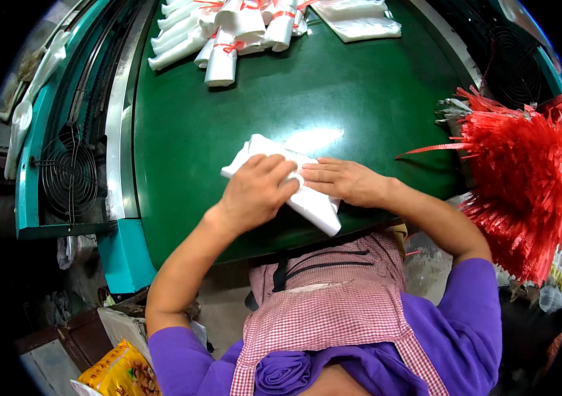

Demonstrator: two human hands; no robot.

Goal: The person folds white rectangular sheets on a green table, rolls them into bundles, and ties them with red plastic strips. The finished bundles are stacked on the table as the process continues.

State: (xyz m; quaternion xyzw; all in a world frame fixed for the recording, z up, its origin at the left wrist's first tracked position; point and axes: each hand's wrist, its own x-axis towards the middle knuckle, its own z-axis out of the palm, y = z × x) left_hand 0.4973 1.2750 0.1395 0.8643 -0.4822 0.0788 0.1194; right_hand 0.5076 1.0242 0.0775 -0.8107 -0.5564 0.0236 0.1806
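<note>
A folded bundle of thin white plastic bags lies slantwise on the green work surface in front of me. My left hand is closed on its left part, fingers curled over the plastic. From the other side my right hand rests on the bundle, its fingers stretched out and pressed flat close to the left fingertips. Both hands cover the bundle's middle, so any tie there is hidden. Farther back lie rolled bag bundles, one of them a roll with a red tie.
The green surface is flanked by metal side rails and a round black wire guard on the left. Red plastic strips hang in a thick bunch at the right, one strip reaching over the surface. Flat bags lie at the far edge.
</note>
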